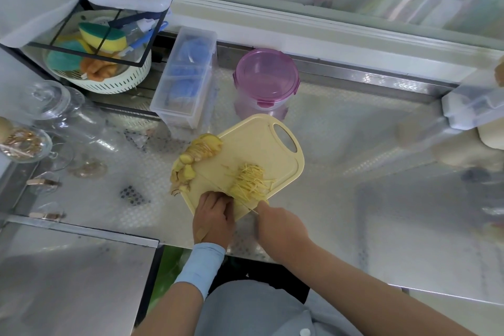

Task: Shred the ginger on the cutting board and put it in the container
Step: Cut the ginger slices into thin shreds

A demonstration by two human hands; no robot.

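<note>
Head view: the left hand [214,217] curls knuckles-forward on the near corner of the cutting board [253,142], fingertips tucked. I cannot tell whether slices lie under it. The right hand [278,224] grips the knife [246,207], its thin blade just beside those knuckles. Shredded ginger [249,181] is heaped at 4 o'clock on the board. Uncut ginger slices [201,148] crowd the 9 to 10 o'clock edge, some spilling over. Best to keep the fingertips tucked, the blade riding the knuckles and the strokes narrow. The board's near corner sits close to the front of the bench [341,144], leaving little slack. The container [266,76] stands at 12 o'clock, lid on, with open bench toward 3 o'clock.
</note>
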